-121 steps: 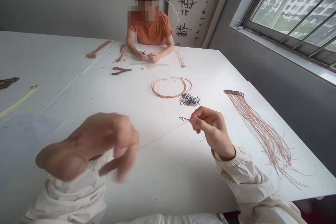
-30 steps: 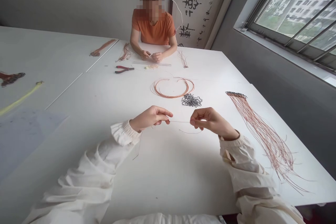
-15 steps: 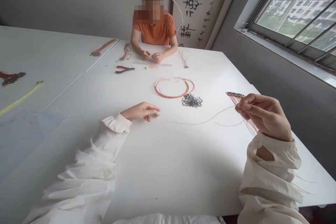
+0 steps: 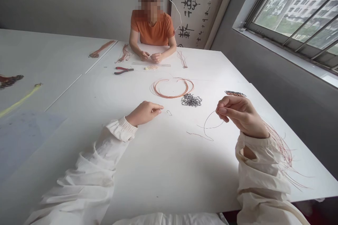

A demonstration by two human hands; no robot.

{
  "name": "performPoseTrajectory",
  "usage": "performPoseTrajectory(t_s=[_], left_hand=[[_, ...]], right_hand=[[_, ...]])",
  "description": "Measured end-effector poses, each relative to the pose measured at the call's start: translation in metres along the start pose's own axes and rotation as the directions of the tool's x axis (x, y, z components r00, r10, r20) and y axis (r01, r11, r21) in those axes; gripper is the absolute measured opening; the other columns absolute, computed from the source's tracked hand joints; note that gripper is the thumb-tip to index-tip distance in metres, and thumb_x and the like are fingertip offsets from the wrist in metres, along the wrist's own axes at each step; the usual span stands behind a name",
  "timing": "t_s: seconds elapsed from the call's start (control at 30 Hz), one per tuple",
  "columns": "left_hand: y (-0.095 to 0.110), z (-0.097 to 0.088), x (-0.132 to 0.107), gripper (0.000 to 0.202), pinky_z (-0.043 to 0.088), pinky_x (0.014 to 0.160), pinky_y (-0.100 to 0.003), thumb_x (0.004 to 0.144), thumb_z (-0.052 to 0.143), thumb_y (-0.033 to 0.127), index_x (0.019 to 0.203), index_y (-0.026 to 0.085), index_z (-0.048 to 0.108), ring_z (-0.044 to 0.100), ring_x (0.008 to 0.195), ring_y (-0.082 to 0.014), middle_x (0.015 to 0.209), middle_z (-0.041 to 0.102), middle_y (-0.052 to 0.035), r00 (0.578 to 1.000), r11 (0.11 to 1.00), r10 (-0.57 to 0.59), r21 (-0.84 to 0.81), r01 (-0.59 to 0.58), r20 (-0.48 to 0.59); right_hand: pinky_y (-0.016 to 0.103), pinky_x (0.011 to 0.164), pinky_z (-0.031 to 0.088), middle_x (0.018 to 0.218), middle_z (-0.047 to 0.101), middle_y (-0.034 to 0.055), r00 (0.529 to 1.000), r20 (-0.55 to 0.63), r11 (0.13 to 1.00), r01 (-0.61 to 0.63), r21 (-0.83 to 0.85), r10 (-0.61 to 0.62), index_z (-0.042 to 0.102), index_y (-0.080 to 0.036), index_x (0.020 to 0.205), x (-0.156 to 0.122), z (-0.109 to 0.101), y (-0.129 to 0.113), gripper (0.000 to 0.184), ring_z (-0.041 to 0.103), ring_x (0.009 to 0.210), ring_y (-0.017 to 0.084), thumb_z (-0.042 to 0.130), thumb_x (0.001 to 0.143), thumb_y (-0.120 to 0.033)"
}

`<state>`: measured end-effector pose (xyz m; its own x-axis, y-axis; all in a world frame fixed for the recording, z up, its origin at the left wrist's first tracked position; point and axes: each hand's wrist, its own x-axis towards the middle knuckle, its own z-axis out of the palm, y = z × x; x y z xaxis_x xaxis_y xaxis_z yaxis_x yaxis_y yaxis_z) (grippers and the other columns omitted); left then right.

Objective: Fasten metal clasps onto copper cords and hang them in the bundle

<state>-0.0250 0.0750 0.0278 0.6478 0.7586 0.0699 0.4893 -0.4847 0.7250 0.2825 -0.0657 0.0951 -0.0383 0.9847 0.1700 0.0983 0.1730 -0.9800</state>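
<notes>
My right hand is raised over the white table, its thumb and fingers pinched on a thin thread that loops down onto the tabletop. My left hand rests on the table with its fingers drawn together and the forefinger pointing at a tiny metal hook lying just beyond the fingertip. A pile of dark metal hooks lies between and beyond my hands. A coil of copper-coloured thread sits behind the pile.
A bundle of reddish cut threads fans out at the right edge, partly behind my right arm. Across the table a person in an orange shirt works with both hands; red pliers and a ruler lie near them.
My right hand has swung back left and inward from the far right, so the drawn-out thread has gone slack and coiled. The small hook now lies free by my left fingertips.
</notes>
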Motion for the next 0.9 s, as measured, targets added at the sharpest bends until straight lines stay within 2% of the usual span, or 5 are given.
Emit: performPoseTrajectory(t_s=[0.23,0.37,0.53,0.73,0.9], left_hand=[[0.074,0.034,-0.014,0.045,0.041,0.104,-0.044,0.09,0.059,0.04,0.129,0.017,0.058,0.054,0.121,-0.0264,0.127,0.061,-0.0134,0.946,0.683,0.21,-0.729,0.039,0.247],[0.092,0.039,-0.019,0.031,0.05,0.078,-0.035,0.091,0.059,0.041,0.097,0.013,0.07,0.063,0.075,-0.0176,0.076,0.066,-0.0076,0.929,0.542,0.185,-0.822,0.175,0.32],[0.058,-0.011,-0.017,0.031,0.027,0.046,-0.024,0.088,0.061,0.041,0.074,0.014,0.065,0.023,0.044,-0.007,0.049,0.023,0.0068,0.954,0.558,-0.007,-0.79,0.253,0.3],[0.002,-0.09,-0.026,0.025,0.028,0.045,-0.023,0.086,0.065,0.035,0.07,0.015,0.061,0.025,0.045,-0.0074,0.051,0.026,0.005,0.98,0.694,-0.178,-0.695,0.189,0.089],[-0.027,-0.112,-0.035,0.026,0.026,0.044,-0.023,0.086,0.064,0.036,0.071,0.016,0.058,0.026,0.045,-0.0078,0.053,0.027,0.0048,0.963,0.708,-0.267,-0.67,0.225,0.04]], right_hand=[[0.027,0.049,0.04,0.065,0.058,0.0021,0.999,0.036,1.0,0.015,-0.019,-0.014,0.066,-0.017,0.076,0.014,0.035,-0.005,0.021,0.049,0.056,0.012,0.072,0.079,-0.037],[0.025,0.048,0.037,0.065,0.058,0.0013,0.999,0.034,0.997,0.037,-0.075,-0.034,0.066,-0.016,0.079,0.02,0.04,-0.005,0.023,0.046,0.055,0.01,0.07,0.081,-0.039],[0.024,0.046,0.033,0.061,0.054,-0.0003,1.0,-0.03,0.994,-0.011,-0.104,0.008,0.068,-0.016,0.08,0.018,0.015,0.008,0.025,0.042,0.053,0.009,0.071,0.08,-0.04],[0.026,0.051,0.038,0.064,0.059,0.002,0.984,0.054,0.971,-0.156,-0.18,0.168,0.069,-0.013,0.082,0.01,-0.01,0.047,0.03,0.047,0.054,0.011,0.071,0.079,-0.043],[0.027,0.054,0.04,0.065,0.058,0.0024,0.977,0.048,0.969,-0.201,-0.144,0.21,0.067,-0.012,0.083,0.003,-0.009,0.077,0.031,0.047,0.055,0.011,0.068,0.081,-0.043]])
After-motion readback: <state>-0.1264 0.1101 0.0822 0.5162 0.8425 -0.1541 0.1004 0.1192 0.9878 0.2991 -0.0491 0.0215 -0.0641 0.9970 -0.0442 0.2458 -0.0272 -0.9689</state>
